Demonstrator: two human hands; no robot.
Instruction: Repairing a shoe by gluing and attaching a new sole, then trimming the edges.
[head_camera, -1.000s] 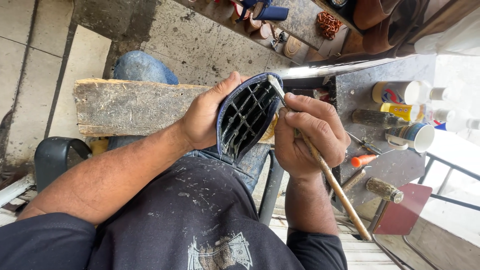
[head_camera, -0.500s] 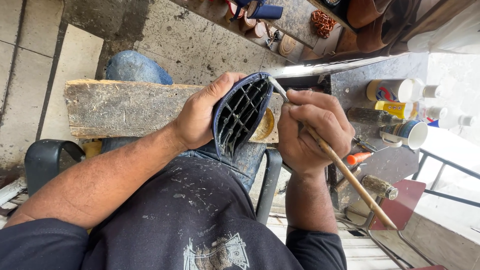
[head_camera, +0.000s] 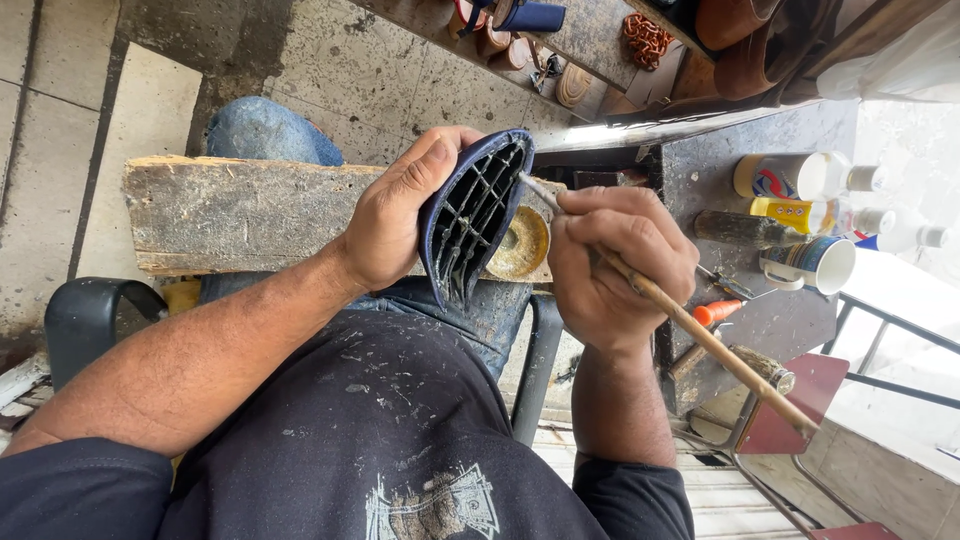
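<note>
My left hand grips a dark blue ribbed shoe sole, held on edge with its gridded hollow side facing my right hand. My right hand holds a long wooden-handled brush like a pen. The brush tip touches the sole's upper rim. Both hands hover over a rough wooden board laid across my lap. A round yellowish glue tin sits on the board just behind the sole.
A dark metal worktable at right carries a mug, glue bottles, an orange-handled tool and a wooden-handled tool. Chair armrests flank my body. Shoe parts lie on the concrete floor above.
The view shifted slightly. My right hand has slid the brush tip a little along the sole's rim; my left hand keeps the sole in the same grip.
</note>
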